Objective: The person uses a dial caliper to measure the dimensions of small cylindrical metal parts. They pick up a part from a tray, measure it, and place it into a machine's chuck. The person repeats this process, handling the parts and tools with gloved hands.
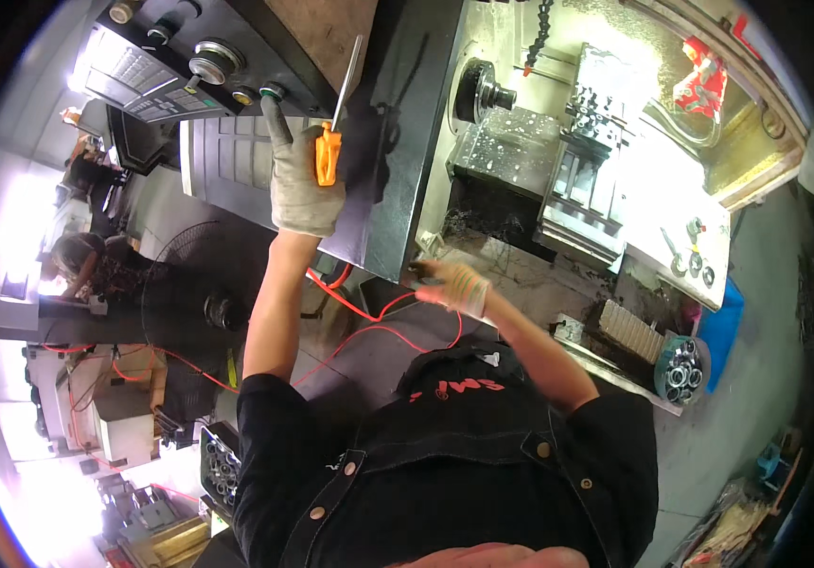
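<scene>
Seen from above, with twelve o'clock at the top edge, a person in a dark short-sleeved top works at a metalworking machine. The pale-gloved left hand (307,185) is between ten and eleven o'clock from the centre. It is closed around a slim tool with a bright orange handle and a long, thin metal shaft (328,157); the handle lies along the hand's one o'clock side, the shaft pointing just past twelve. The same hand's index finger stretches toward eleven o'clock, its tip on a round, greenish push button (274,92) of the black control panel (166,52).

The right hand (459,288), in a light glove with a striped cuff, is well apart from the left; the orange-handled tool lies between ten and eleven o'clock from it. Its blurred fingers are at the lower corner of a flat, dark metal panel (398,222); whether they grip it, I cannot tell.

At two o'clock is the brightly lit, wet machine interior (506,142). A round container of metal rings (681,369) sits between three and four o'clock. A thin red hose (369,317) loops below the dark panel.
</scene>
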`<state>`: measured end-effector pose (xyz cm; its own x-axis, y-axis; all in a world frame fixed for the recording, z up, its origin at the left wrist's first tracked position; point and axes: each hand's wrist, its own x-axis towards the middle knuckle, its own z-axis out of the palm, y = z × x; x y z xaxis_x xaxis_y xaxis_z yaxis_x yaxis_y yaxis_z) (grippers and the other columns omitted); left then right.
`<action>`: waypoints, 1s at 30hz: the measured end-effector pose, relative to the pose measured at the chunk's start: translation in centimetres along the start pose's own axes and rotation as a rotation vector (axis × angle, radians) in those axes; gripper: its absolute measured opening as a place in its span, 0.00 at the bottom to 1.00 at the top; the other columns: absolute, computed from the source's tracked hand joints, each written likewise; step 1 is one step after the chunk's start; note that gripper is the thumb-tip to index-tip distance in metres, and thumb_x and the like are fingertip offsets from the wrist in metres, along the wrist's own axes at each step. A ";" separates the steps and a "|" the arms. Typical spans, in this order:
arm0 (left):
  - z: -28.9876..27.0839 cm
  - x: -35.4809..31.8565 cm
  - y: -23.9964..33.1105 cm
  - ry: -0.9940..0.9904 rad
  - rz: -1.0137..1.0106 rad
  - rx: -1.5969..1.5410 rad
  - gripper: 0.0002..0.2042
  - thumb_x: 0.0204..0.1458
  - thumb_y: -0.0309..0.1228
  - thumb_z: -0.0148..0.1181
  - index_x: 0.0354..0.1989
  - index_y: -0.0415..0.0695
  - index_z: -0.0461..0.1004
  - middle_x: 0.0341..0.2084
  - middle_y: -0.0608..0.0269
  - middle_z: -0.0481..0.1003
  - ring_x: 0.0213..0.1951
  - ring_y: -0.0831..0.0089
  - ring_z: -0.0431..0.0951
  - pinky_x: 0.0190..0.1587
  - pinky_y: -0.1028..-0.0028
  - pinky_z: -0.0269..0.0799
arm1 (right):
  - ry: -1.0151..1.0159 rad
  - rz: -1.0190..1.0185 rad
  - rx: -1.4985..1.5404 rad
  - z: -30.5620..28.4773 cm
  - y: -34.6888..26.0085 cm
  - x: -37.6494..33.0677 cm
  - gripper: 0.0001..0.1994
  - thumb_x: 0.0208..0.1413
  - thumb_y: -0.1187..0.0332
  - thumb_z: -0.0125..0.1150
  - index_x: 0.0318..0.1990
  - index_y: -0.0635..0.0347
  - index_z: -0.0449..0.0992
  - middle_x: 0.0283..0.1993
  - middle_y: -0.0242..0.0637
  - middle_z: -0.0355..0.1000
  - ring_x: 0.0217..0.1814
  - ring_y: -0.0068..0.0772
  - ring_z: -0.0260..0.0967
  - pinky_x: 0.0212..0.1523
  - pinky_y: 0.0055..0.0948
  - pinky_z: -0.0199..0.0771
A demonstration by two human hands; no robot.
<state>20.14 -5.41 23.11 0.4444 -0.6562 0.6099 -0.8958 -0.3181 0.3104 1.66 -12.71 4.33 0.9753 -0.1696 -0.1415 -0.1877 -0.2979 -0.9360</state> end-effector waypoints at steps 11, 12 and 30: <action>-1.2 0.7 0.4 0.013 0.267 -0.048 0.19 0.32 0.16 0.50 0.38 0.41 0.68 0.38 0.47 0.68 0.50 0.49 0.64 0.53 0.64 0.60 | 0.413 0.157 -0.084 5.1 -1.4 0.0 0.19 0.46 0.58 0.56 0.44 0.59 0.68 0.32 0.51 0.71 0.38 0.51 0.69 0.38 0.39 0.66; -1.5 0.7 0.4 0.015 0.278 -0.061 0.18 0.32 0.16 0.51 0.37 0.41 0.68 0.34 0.49 0.68 0.48 0.49 0.66 0.49 0.64 0.65 | 0.414 0.187 -0.072 4.7 -1.7 -0.5 0.19 0.46 0.58 0.56 0.43 0.59 0.68 0.32 0.51 0.71 0.38 0.51 0.69 0.38 0.39 0.66; 7.2 -29.2 10.6 -0.735 0.079 -0.724 0.15 0.40 0.22 0.55 0.39 0.41 0.66 0.28 0.57 0.71 0.32 0.63 0.73 0.36 0.70 0.69 | 0.941 -0.004 -0.270 3.6 5.8 -20.7 0.23 0.44 0.68 0.54 0.52 0.59 0.62 0.43 0.49 0.69 0.48 0.46 0.66 0.47 0.36 0.66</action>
<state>-2.36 5.46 3.39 0.0511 -0.9905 0.1276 -0.5934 0.0726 0.8016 -19.23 -7.52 0.64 0.5066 -0.8135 0.2857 -0.3193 -0.4848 -0.8142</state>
